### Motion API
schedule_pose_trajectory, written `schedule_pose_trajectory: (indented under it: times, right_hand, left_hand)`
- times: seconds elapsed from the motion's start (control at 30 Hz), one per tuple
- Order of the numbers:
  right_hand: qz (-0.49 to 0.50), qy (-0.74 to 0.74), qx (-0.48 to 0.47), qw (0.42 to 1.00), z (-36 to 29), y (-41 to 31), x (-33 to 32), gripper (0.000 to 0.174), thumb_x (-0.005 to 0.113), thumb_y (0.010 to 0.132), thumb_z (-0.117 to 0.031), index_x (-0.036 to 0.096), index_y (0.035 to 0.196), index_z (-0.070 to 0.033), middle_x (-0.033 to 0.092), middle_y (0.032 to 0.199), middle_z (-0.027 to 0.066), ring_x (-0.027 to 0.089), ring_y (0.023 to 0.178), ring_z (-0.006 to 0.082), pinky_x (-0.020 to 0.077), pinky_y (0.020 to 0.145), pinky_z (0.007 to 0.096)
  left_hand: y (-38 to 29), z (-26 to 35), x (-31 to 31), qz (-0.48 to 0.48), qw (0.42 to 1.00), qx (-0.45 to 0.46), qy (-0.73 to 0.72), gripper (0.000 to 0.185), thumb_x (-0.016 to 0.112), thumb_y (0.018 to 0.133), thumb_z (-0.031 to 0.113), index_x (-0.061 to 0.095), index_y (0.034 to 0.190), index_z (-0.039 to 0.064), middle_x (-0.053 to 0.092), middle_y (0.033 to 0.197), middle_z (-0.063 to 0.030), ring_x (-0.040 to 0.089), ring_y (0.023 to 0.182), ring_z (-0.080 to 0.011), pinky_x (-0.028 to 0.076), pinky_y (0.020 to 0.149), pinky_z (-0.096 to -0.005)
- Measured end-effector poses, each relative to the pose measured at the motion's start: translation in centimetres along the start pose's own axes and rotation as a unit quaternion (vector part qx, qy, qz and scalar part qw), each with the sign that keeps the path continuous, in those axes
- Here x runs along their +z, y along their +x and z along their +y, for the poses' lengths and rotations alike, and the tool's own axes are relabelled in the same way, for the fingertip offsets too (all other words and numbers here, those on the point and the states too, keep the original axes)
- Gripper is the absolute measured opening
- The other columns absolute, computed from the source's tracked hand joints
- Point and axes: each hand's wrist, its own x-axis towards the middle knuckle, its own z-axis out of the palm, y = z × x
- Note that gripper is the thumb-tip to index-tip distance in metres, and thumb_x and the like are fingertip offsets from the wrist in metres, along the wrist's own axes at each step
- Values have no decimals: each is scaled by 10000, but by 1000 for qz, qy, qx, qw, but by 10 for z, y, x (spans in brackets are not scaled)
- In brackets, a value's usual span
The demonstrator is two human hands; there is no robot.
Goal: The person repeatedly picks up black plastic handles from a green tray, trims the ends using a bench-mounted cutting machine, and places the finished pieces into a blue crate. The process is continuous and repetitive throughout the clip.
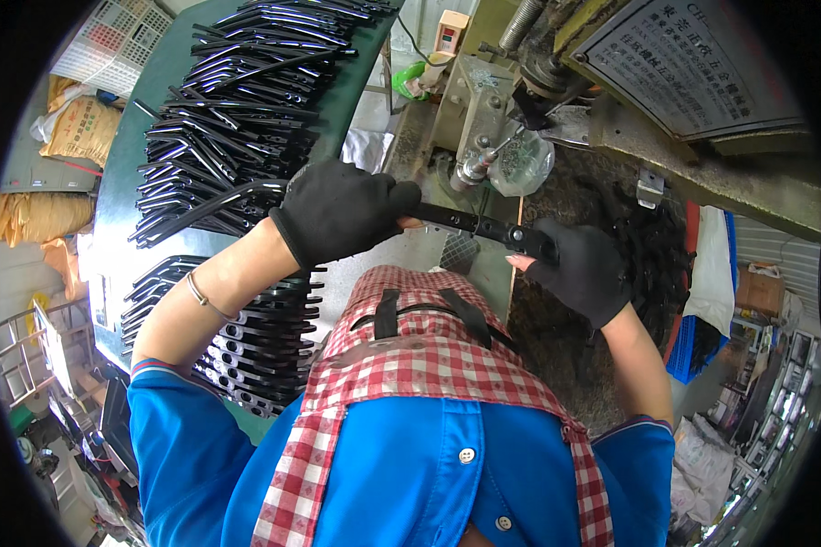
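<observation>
A bent black metal tube (445, 215) with small holes along it spans between my hands. Around its middle closes my left hand (347, 210), in a black glove with bare fingertips. The tube's bent end reaches left, over the stacked tubes. At its right end sits a black bracket-like piece (530, 241) with a shiny rivet or pin head, and my gloved right hand (580, 268) grips it, hiding its far part. Just above the tube is a riveting or press machine (482, 147), its metal tip apart from the tube.
A green table (126, 147) on the left bears piles of bent black tubes (226, 130). Finished-looking flat-ended pieces (267, 362) lie nearer me. A plastic bag of small metal parts (523, 167) hangs by the machine. Dark parts (650, 239) heap on the right worktop (547, 355).
</observation>
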Motion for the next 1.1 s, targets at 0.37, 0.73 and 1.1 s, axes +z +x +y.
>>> schedule_pose_trajectory:
  times: [0.37, 0.73, 1.1]
  right_hand:
    - [2, -129, -19, 991, -2, 22, -9, 339, 740, 784, -382, 656, 915, -81, 620, 692, 168, 619, 632, 351, 467, 567, 421]
    - [15, -28, 118, 993, 34, 56, -14, 412, 699, 817, -430, 668, 1043, -87, 665, 841, 152, 651, 804, 323, 494, 710, 392]
    - [-35, -10, 115, 993, 40, 59, -18, 496, 659, 851, -431, 602, 1173, -59, 654, 1075, 188, 623, 1008, 357, 468, 862, 403]
  left_hand:
    - [14, -9, 14, 8, 1000, -4, -25, 294, 594, 881, 397, 554, 802, 117, 544, 583, -81, 571, 502, -291, 429, 448, -398]
    - [76, -50, 15, 16, 1000, 6, 4, 285, 576, 903, 417, 552, 941, 136, 553, 545, -114, 593, 512, -335, 440, 471, -442]
    - [103, -72, 14, -13, 997, 66, 24, 298, 552, 912, 441, 575, 961, 148, 563, 559, -134, 611, 543, -351, 463, 501, -455]
